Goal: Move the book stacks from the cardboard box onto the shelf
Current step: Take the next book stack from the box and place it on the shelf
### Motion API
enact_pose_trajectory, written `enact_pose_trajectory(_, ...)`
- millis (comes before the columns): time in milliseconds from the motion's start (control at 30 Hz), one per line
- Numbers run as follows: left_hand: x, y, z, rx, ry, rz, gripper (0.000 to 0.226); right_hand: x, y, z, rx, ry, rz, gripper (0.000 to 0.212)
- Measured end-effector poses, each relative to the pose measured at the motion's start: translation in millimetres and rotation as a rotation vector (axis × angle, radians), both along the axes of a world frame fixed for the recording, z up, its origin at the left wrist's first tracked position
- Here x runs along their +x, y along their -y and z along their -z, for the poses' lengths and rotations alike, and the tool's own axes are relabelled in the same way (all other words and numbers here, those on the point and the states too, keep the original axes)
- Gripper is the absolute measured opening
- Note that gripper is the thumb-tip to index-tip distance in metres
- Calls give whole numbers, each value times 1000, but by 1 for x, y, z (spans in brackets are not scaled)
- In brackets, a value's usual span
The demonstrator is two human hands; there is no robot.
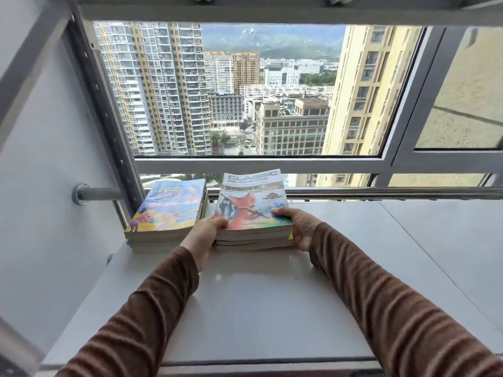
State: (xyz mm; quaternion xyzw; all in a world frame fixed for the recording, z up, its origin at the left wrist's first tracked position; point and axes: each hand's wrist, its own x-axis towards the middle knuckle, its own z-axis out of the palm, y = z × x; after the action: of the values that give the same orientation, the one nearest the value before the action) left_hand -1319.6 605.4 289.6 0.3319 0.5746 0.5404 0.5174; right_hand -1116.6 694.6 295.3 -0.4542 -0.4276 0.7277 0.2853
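A stack of several books (251, 205) with a fox on its top cover rests on the white shelf (272, 300), near its back edge. My left hand (202, 236) grips the stack's near left corner and my right hand (300, 227) grips its near right corner, thumbs on the top cover. A second book stack (166, 213) with a blue and yellow cover lies flat just to the left, close beside the held one. The cardboard box is out of view.
A white side panel (54, 159) and a grey perforated upright (109, 118) close the shelf on the left. A metal rail (381, 193) runs behind the books in front of a large window (258, 91). Another shelf board (272, 12) spans overhead.
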Motion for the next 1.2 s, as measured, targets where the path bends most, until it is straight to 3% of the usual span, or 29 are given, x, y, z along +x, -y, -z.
enact_pose_trajectory(167,-3,-2,13,26,19,-80,18,-5,-2,-1,-23,18,4,10)
enact_pose_trajectory(300,-8,-7,24,96,-15,-162,66,-8,0,-2,4,29,49,20)
enact_pose_trajectory(400,-12,-13,35,97,-44,-184,75,-7,-3,3,169,233,123,29)
enact_pose_trajectory(467,-5,-7,28,98,-64,-161,73,-5,-3,8,275,343,96,48)
enact_pose_trajectory(567,4,1,19,108,-113,-134,60,5,-16,35,369,397,93,100)
enact_pose_trajectory(600,6,1,18,110,-148,-133,59,6,-13,34,388,374,91,103)
enact_pose_trajectory(733,9,10,3,198,-307,-134,65,8,26,9,455,407,147,71)
enact_pose_trajectory(867,18,29,-15,370,-842,-96,55,31,57,-3,648,507,257,52)
enact_pose_trajectory(967,38,39,-28,480,-1090,-22,41,61,84,-12,831,593,312,40)
enact_pose_trajectory(1067,69,41,-35,534,-1196,85,37,100,117,-15,915,766,367,37)
enact_pose_trajectory(1200,136,43,-33,608,-1206,263,35,165,164,-8,914,980,449,37)
